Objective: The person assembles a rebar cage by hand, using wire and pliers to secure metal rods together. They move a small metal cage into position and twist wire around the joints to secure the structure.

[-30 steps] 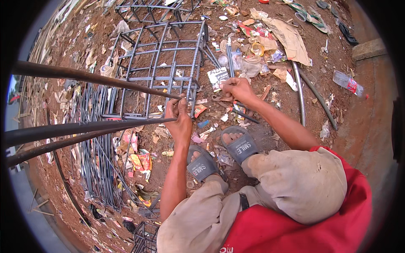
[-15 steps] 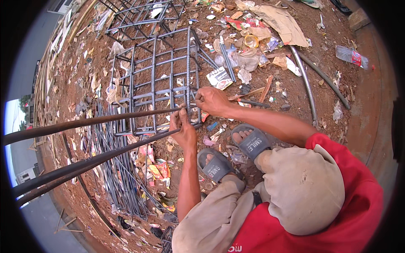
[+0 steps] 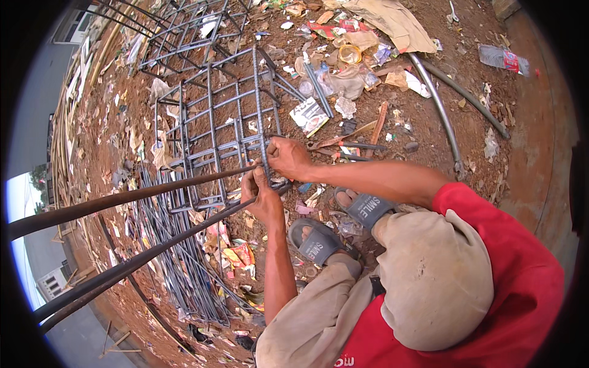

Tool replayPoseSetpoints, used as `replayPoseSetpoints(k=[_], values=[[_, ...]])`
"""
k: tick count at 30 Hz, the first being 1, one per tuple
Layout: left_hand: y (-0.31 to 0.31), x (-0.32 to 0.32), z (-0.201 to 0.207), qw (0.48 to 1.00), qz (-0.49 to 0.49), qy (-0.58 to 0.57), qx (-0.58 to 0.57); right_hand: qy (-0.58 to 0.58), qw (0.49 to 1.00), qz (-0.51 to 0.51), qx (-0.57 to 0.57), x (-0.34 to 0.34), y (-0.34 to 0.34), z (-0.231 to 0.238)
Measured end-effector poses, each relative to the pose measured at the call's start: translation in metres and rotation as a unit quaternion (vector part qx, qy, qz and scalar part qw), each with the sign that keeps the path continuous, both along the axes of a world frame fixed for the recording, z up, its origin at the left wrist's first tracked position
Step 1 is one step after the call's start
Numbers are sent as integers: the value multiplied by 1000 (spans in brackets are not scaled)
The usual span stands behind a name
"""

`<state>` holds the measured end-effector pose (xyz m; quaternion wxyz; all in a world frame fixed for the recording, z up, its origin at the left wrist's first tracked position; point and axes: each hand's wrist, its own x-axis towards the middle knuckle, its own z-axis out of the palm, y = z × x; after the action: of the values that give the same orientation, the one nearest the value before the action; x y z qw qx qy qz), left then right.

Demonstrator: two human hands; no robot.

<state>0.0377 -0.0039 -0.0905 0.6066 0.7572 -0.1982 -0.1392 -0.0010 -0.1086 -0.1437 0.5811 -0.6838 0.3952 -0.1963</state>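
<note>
A rebar cage of grey ribbed bars lies on the littered dirt in front of me. At its near right corner my left hand is closed, thumb up, around the bars where the long dark rods from the left meet the cage. Just beyond it, my right hand is pinched beside the same corner. Whatever sits between its fingertips is too small or hidden to make out. To the right of that hand lies what looks like a pair of pincers with dark handles.
A second rebar cage stands farther off. Bundled thin rebar lies at the left, under the long rods. My sandalled feet are close to the cage. Two curved pipes, flattened cardboard and a plastic bottle lie at the right.
Both hands have stayed at the cage corner, shifting slightly, with the right fingers now closer to the left hand. The view has turned a little; more of the pincers shows.
</note>
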Motion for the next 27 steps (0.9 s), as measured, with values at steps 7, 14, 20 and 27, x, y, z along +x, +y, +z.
replayPoseSetpoints(k=[7,14,20,27], values=[[-1,0,0,1000,-6,-17,16,-179,981,51,57,-6,-6,-25],[-2,0,1,1000,-2,-23,11,-142,975,166,47,-11,-29,-16],[-2,0,2,1000,-2,-23,10,-117,967,220,49,-17,-38,-1],[-1,1,-2,1000,-10,-24,-8,-48,961,262,68,-17,-44,13]])
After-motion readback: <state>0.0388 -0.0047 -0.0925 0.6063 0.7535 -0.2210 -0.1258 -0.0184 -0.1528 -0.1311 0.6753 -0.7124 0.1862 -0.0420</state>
